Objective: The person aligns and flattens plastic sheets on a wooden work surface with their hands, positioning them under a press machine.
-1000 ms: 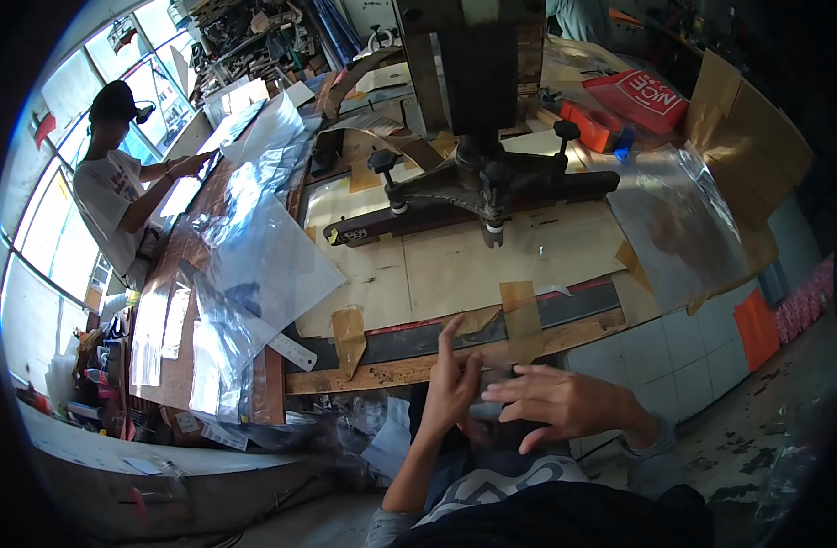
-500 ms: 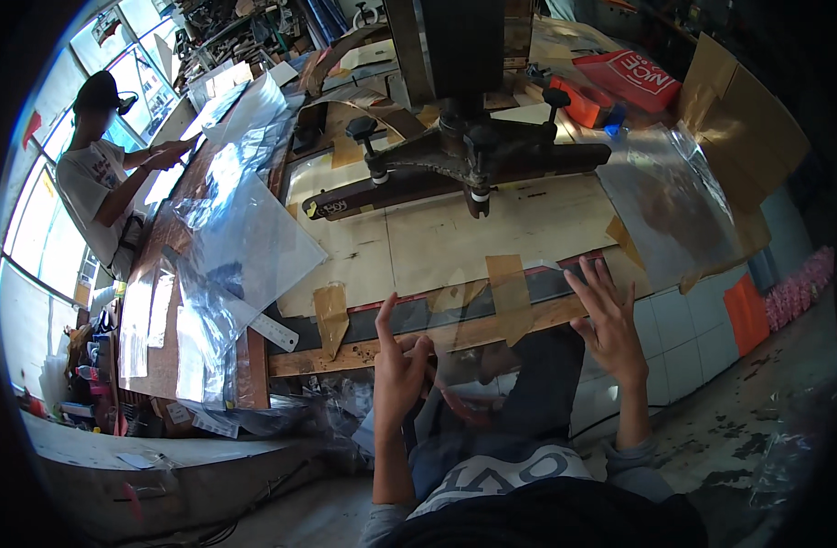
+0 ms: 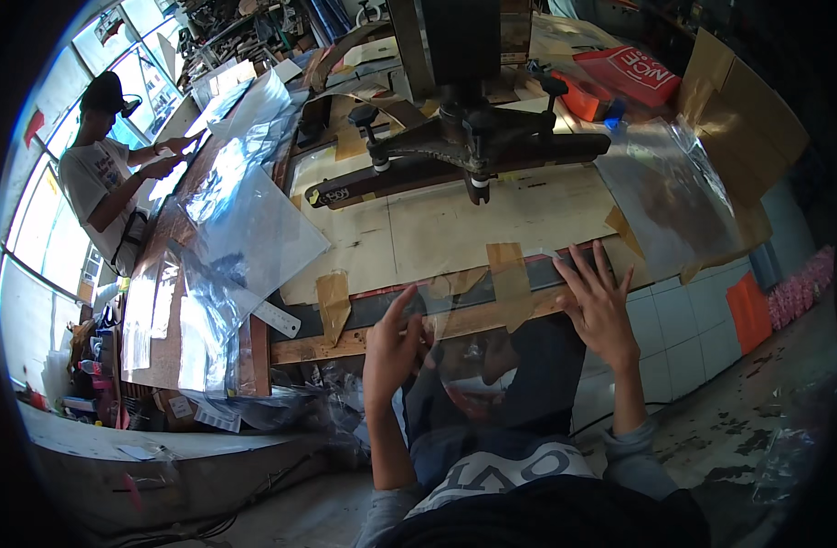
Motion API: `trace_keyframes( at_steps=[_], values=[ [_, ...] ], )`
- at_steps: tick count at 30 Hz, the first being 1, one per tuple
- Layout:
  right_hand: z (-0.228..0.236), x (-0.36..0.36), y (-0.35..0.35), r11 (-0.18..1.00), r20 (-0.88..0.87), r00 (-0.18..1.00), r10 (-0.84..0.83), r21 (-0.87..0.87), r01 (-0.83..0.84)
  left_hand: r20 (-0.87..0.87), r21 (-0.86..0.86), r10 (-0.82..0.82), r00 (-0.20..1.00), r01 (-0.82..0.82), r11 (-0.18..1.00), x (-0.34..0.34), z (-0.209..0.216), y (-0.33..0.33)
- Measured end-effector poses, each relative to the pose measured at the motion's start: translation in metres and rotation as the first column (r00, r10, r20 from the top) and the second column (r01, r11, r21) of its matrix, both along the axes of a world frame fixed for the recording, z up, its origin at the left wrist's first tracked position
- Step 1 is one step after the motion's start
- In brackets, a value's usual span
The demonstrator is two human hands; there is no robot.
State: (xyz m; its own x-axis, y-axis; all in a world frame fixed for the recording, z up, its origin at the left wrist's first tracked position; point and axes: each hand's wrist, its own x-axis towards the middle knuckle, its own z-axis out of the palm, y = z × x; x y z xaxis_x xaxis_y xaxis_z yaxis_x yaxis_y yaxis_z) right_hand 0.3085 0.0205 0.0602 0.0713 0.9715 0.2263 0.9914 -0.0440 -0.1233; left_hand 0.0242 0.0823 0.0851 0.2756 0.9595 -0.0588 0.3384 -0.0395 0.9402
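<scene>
A clear plastic sheet [image 3: 464, 365] hangs over the near edge of the bench, in front of my body; its outline is hard to make out. My left hand [image 3: 393, 356] closes on its left side, index finger pointing up and thumb bent in. Near the bench edge on the right, my right hand [image 3: 603, 315] is open with fingers spread, beside the sheet; whether it touches the film I cannot tell. Brown tape strips [image 3: 508, 288] cross the dark strip along the wooden edge. Beyond my hands, a dark metal press bar [image 3: 528, 163] hangs above a pale board [image 3: 455, 233].
Clear plastic bags [image 3: 254, 237] and a steel ruler [image 3: 277, 320] lie on the left. More clear film [image 3: 670, 201], a cardboard box [image 3: 747, 119] and a red bag [image 3: 629, 78] are on the right. Another person [image 3: 108, 173] stands at the far left.
My left hand has shifted slightly left and its index finger has bent. My right hand has moved slightly up and left, fingers still spread. The press bar looks a little higher.
</scene>
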Motion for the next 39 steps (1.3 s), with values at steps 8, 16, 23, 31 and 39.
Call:
trace_keyframes(
  at_steps=[8, 16, 23, 31, 39],
  values=[
    [-0.007, 0.013, 0.043, 1.000, 0.057, 0.998, 0.003, 0.024, -0.004, -0.233, 0.315, 0.185, 0.955, -0.106, 0.943, 0.009, -0.009, 0.042],
    [-0.011, 0.008, 0.040, 1.000, 0.045, 0.999, 0.007, 0.028, -0.009, -0.505, 0.661, 0.363, 0.783, 0.080, 0.746, 0.009, -0.018, 0.014],
    [-0.007, 0.007, 0.054, 1.000, 0.067, 0.998, -0.009, 0.015, 0.008, -0.603, 0.568, 0.271, 0.751, 0.166, 0.806, 0.011, -0.027, 0.031],
    [-0.008, 0.011, 0.065, 1.000, 0.027, 1.000, -0.009, 0.013, 0.008, -0.650, 0.536, 0.267, 0.712, 0.181, 0.825, 0.015, -0.022, 0.038],
    [-0.010, 0.009, 0.071, 1.000, 0.019, 1.000, 0.001, 0.020, -0.001, -0.662, 0.520, 0.271, 0.699, 0.168, 0.838, 0.013, -0.022, 0.043]
  ],
)
